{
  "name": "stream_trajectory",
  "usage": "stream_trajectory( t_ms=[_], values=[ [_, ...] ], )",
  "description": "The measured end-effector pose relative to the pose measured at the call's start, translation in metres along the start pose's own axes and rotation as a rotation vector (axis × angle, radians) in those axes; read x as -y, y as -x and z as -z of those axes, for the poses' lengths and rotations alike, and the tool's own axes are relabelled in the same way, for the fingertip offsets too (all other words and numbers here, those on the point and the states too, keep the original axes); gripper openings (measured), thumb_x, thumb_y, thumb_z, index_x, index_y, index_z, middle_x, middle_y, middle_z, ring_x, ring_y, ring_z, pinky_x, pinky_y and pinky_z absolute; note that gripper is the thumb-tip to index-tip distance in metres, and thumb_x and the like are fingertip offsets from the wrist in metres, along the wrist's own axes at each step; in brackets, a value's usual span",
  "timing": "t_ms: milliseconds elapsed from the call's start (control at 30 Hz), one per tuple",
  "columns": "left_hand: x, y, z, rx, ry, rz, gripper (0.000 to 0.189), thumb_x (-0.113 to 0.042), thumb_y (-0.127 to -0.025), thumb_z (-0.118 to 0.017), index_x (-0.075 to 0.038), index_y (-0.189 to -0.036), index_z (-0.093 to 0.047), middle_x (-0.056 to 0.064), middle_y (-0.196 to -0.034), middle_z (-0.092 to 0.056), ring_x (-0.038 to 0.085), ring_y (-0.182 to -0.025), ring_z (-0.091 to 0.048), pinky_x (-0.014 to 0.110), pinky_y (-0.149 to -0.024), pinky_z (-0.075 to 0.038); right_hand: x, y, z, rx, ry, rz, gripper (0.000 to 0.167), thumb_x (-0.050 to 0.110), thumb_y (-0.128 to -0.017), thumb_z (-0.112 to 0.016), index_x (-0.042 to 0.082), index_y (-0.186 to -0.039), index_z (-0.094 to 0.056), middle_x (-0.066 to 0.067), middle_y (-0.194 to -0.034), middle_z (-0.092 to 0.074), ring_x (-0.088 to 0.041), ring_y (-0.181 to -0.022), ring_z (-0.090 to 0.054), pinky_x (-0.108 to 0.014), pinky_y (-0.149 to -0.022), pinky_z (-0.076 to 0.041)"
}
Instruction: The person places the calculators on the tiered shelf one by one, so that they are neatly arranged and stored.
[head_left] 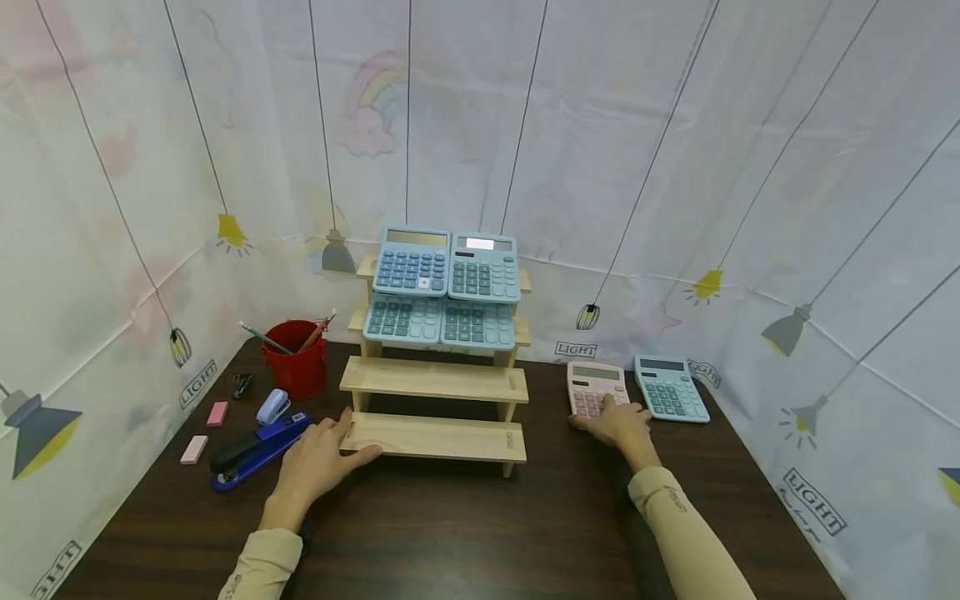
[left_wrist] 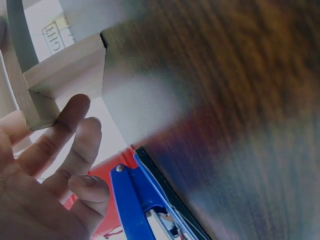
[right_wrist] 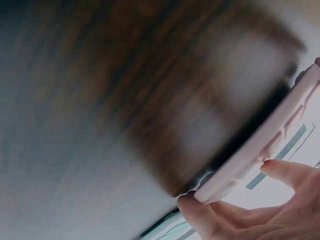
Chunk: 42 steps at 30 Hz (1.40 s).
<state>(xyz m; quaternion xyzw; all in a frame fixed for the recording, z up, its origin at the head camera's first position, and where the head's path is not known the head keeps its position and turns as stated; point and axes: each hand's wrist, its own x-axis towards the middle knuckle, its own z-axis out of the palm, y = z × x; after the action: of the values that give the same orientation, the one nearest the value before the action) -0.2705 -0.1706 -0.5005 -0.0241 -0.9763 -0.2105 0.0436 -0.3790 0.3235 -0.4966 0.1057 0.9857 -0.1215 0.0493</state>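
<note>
A stepped wooden rack [head_left: 435, 379] stands mid-table, with several blue calculators [head_left: 483, 267] on its two upper tiers. My left hand [head_left: 318, 458] rests at the left end of the lowest tier, thumb by its front edge and index finger by its end. In the left wrist view, those fingers touch the board's corner [left_wrist: 42, 112], while the others hang loosely bent. At the right, my right hand [head_left: 618, 425] grips a pink calculator [head_left: 597, 379] by its near part. The right wrist view shows the thumb and fingers around the pink calculator's edge [right_wrist: 270, 135].
Another blue calculator [head_left: 670, 387] lies right of the pink one. Left of the rack are a red bucket [head_left: 303, 367] with pencils, a blue stapler [head_left: 258, 450], a small light-blue stapler [head_left: 273, 407], two erasers [head_left: 194, 450] and a black clip [head_left: 242, 385]. Printed curtains border the table.
</note>
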Motion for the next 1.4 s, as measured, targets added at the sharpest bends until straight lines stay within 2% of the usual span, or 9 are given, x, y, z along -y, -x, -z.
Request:
stream_trajectory(
  t_ms=[133, 600, 967, 1200, 1400],
  values=[
    [-0.001, 0.001, -0.001, 0.000, 0.002, -0.002, 0.101, -0.078, -0.082, -0.059, -0.007, -0.153, -0.042, 0.018, -0.123, -0.064, 0.029, -0.096, -0.058, 0.044, -0.076, -0.051, -0.001, 0.003, -0.001, -0.014, 0.009, 0.016, 0.103, 0.072, -0.084, -0.060, -0.003, -0.151, -0.035, -0.052, -0.134, -0.032, -0.070, -0.123, -0.031, -0.075, -0.099, -0.038],
    [0.000, 0.002, 0.000, 0.005, -0.002, -0.005, 0.101, -0.079, -0.082, -0.058, -0.008, -0.152, -0.043, 0.019, -0.124, -0.064, 0.031, -0.100, -0.059, 0.046, -0.077, -0.052, -0.001, 0.019, 0.002, -0.026, 0.021, 0.091, 0.105, 0.076, -0.085, -0.053, -0.005, -0.149, -0.038, -0.048, -0.136, -0.043, -0.067, -0.119, -0.041, -0.072, -0.099, -0.036],
    [0.001, 0.003, -0.001, 0.011, 0.005, 0.000, 0.103, -0.081, -0.082, -0.056, -0.008, -0.153, -0.043, 0.019, -0.122, -0.064, 0.030, -0.098, -0.059, 0.046, -0.077, -0.052, 0.002, 0.035, 0.002, -0.030, -0.032, 0.091, 0.103, 0.077, -0.084, -0.053, -0.001, -0.150, -0.039, -0.049, -0.134, -0.043, -0.069, -0.119, -0.040, -0.073, -0.097, -0.039],
    [0.001, 0.003, 0.000, 0.012, 0.004, -0.004, 0.103, -0.081, -0.082, -0.056, -0.008, -0.153, -0.042, 0.019, -0.122, -0.064, 0.032, -0.100, -0.060, 0.046, -0.075, -0.052, 0.006, 0.048, 0.006, -0.009, -0.059, 0.062, 0.108, 0.081, -0.082, -0.051, 0.002, -0.154, -0.034, -0.048, -0.137, -0.038, -0.067, -0.122, -0.038, -0.073, -0.098, -0.040],
    [0.000, 0.002, 0.001, 0.009, 0.004, -0.013, 0.102, -0.080, -0.082, -0.057, -0.007, -0.153, -0.042, 0.020, -0.123, -0.064, 0.033, -0.101, -0.060, 0.048, -0.077, -0.053, 0.008, 0.062, 0.014, -0.031, -0.076, 0.072, 0.111, 0.084, -0.082, -0.049, 0.003, -0.155, -0.032, -0.047, -0.138, -0.038, -0.067, -0.122, -0.038, -0.074, -0.096, -0.041]
  ],
)
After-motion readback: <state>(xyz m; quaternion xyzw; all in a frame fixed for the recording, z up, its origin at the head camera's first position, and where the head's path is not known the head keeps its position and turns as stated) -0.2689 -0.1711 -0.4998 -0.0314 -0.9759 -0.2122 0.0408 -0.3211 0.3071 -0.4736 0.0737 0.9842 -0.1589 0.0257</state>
